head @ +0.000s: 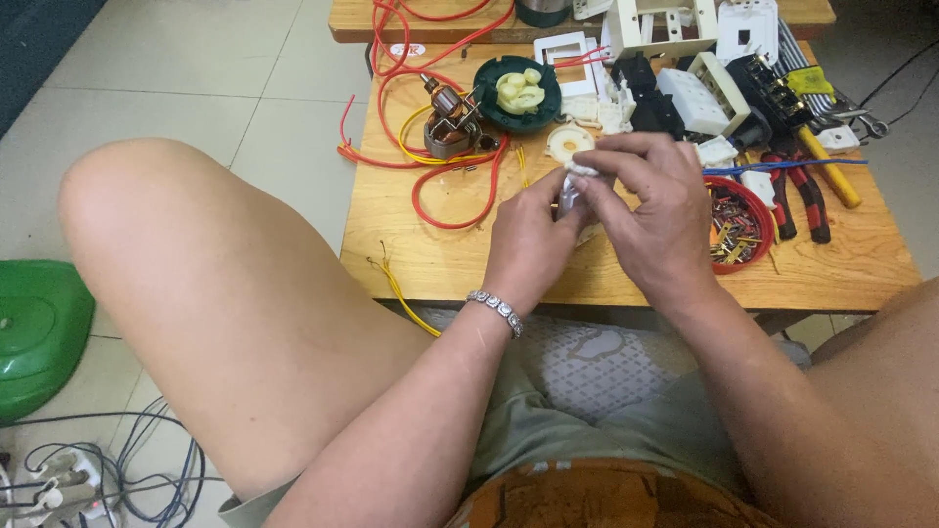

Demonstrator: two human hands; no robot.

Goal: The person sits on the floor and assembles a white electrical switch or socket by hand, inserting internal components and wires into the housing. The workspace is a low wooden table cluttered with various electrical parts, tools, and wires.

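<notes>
Both of my hands meet over the front middle of a low wooden table (450, 259). My left hand (528, 240), with a bracelet on its wrist, pinches a small white plastic part (577, 186) from the left. My right hand (650, 200) grips the same part from above and from the right, fingers curled over it. Most of the part is hidden by my fingers.
On the table lie red and yellow wires (455, 171), a small motor with copper windings (450, 122), a dark green round housing (516, 95), white switch plates (572, 54), a red bowl of small metal pieces (738, 227), pliers (797, 191) and a screwdriver (829, 166). A green lid (34, 332) lies on the floor at left.
</notes>
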